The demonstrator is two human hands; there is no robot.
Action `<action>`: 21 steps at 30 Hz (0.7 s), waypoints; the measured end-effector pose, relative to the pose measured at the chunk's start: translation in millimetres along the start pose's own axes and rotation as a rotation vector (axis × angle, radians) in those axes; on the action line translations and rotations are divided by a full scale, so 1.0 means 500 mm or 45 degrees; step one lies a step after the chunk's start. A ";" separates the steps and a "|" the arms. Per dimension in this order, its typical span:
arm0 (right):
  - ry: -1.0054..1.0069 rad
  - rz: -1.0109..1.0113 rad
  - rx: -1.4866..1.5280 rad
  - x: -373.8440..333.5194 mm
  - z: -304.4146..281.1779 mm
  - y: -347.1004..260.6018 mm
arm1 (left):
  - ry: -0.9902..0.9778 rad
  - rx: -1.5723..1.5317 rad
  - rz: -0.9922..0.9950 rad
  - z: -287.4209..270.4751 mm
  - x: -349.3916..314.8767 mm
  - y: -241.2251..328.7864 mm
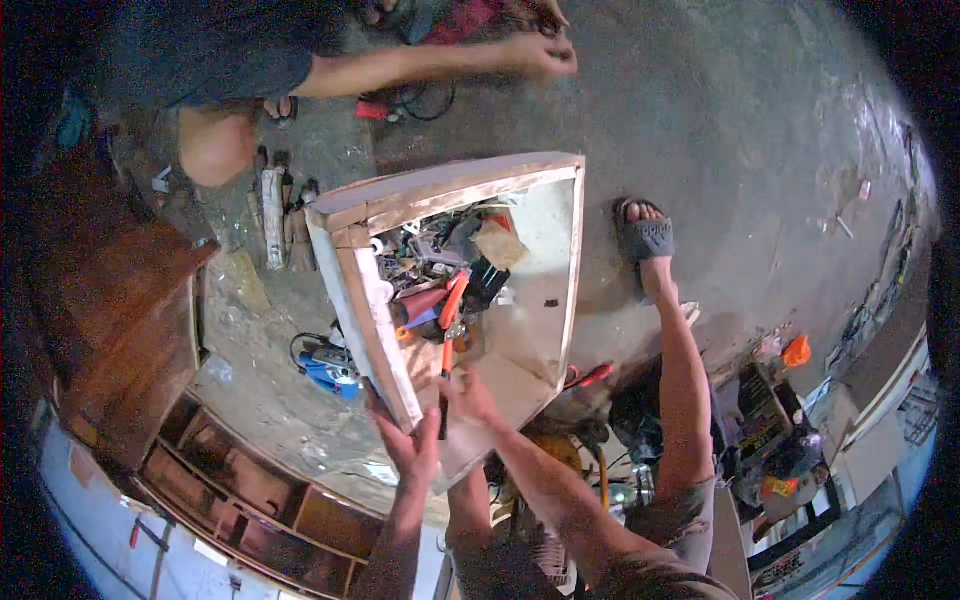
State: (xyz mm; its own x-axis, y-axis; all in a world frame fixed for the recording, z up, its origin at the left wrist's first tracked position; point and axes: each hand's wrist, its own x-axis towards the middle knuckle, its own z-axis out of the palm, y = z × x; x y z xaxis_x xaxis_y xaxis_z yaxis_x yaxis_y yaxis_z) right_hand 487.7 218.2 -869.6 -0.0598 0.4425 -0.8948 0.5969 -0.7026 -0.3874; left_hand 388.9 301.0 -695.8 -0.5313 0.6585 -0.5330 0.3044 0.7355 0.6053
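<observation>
A shallow wooden drawer [574, 250], pale inside with worn white edges, stands tilted in front of me. My left hand [412, 448] grips its near left edge, thumb up and fingers around the outside. Inside the drawer's near part, my right hand [470, 398] is closed around the dark lower end of a long hand tool [447, 358] with red-orange handles. Its exact kind is unclear, and my fingers partly cover it. Beyond it lies a jumble of small hardware [425, 258], with a tan piece [500, 243] that looks like card or wood.
Across from me, another person's arm [430, 70] stretches over the floor. A blue power tool [330, 372] lies left of the drawer, near several wooden strips [272, 215]. An open wooden cabinet frame [235, 470] stands lower left. Clutter and an orange item [796, 350] are at right.
</observation>
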 end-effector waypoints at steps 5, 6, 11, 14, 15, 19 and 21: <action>-0.275 0.281 0.587 -0.025 0.047 -0.066 | -0.016 0.075 0.135 0.014 -0.044 0.027; -0.173 0.258 0.600 -0.027 0.032 -0.018 | -0.096 0.182 0.187 0.032 -0.058 0.045; -0.205 -0.103 0.401 0.014 -0.168 0.107 | -0.032 0.517 0.362 0.064 -0.081 0.030; -0.316 0.386 0.380 0.011 -0.264 -0.015 | -0.088 0.572 0.295 0.109 -0.112 0.064; -0.141 0.100 0.075 0.034 -0.276 0.069 | -0.141 0.615 0.329 0.165 -0.125 0.096; -0.081 -0.268 -0.096 0.056 -0.283 0.025 | -0.009 0.591 0.195 0.155 -0.127 0.077; -0.294 -0.122 0.003 0.040 -0.336 -0.027 | 0.005 0.558 0.123 0.110 -0.126 0.068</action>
State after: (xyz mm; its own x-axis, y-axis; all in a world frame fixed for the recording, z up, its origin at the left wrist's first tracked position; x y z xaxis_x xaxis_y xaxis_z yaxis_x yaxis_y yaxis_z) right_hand 612.9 330.3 -845.0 -0.2978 0.3683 -0.8807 0.5777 -0.6649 -0.4734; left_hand 476.3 293.3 -674.4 -0.4867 0.7275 -0.4835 0.6586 0.6693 0.3441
